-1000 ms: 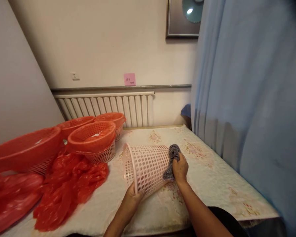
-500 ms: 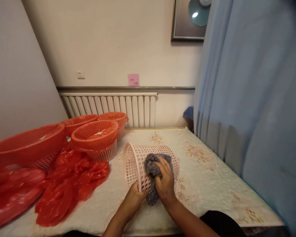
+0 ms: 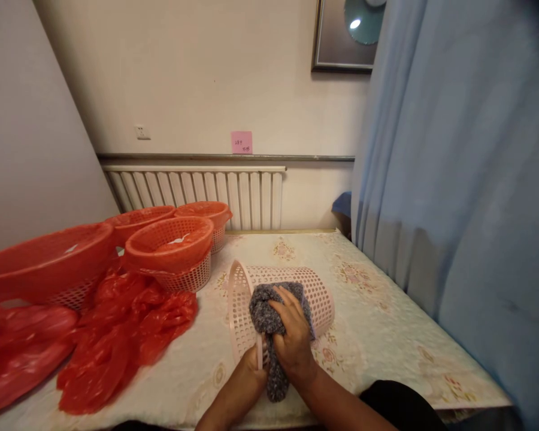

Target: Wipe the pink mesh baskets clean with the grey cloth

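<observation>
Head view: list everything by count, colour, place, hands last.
Unlined basket: 1, pink, centre, on its side
Cloth: 1, grey, against unlined basket
Lined baskets: 4, red liners, left
Loose plastic: uncounted, red, front left
Table cover: 1, pale, below
Radiator: 1, white, back
Pipe: 1, grey, above radiator
Note: 1, pink, wall
Socket: 1, white, wall
Picture: 1, dark-framed, wall
Curtain: 1, blue, right
Unclear item: 1, blue, beside curtain
Panel: 1, pale, left
Left hand: 1, bare, unlined basket's rim
Right hand: 1, bare, on cloth

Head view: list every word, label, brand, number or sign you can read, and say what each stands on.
Pink note on the wall: two short handwritten bits, too small to read.
Pink basket and grey cloth: no lettering visible.
</observation>
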A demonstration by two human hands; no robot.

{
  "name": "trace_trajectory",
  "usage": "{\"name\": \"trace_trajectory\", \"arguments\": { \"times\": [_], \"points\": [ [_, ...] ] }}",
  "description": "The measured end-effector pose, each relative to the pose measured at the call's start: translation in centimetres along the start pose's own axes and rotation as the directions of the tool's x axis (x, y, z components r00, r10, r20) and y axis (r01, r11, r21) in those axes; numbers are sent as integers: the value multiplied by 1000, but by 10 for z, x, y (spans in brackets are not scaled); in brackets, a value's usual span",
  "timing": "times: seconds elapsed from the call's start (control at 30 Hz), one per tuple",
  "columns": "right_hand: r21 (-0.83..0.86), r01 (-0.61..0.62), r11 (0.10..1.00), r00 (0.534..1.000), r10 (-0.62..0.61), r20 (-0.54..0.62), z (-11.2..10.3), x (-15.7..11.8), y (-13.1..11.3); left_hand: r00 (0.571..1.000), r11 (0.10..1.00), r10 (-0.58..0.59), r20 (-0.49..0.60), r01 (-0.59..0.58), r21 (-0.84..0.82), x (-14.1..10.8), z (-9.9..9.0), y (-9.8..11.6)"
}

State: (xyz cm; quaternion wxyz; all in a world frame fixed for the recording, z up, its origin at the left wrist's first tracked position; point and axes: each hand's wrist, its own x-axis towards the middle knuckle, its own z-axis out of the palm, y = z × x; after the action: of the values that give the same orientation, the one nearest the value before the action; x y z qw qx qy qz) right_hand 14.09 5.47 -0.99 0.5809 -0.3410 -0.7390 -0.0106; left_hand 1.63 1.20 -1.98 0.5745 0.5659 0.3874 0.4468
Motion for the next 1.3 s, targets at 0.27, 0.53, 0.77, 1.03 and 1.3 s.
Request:
{"name": "trace_trajectory", "arguments": {
  "times": [0.27, 0.53, 0.77, 1.03, 1.3],
  "points": [
    [-28, -24, 999, 999, 24, 21, -9, 4, 2, 995, 996, 85, 48, -85, 1, 0, 2, -9],
    [-109, -77, 991, 996, 81, 30, -13, 13, 33, 994, 997, 57, -94, -62, -45, 8, -7, -5],
    [-272, -525, 806, 847, 463, -262, -42, 15, 111, 994, 998, 68, -87, -66, 23, 9, -12, -3],
    [-249, -476, 843, 864, 395, -313, -24, 3, 92, 998, 995, 49, -35, -52, -81, 17, -19, 3],
    [-20, 47, 999, 998, -47, 33, 12, -17, -10, 993, 999, 46, -112, -48, -17, 15, -16, 18]
  ]
}}
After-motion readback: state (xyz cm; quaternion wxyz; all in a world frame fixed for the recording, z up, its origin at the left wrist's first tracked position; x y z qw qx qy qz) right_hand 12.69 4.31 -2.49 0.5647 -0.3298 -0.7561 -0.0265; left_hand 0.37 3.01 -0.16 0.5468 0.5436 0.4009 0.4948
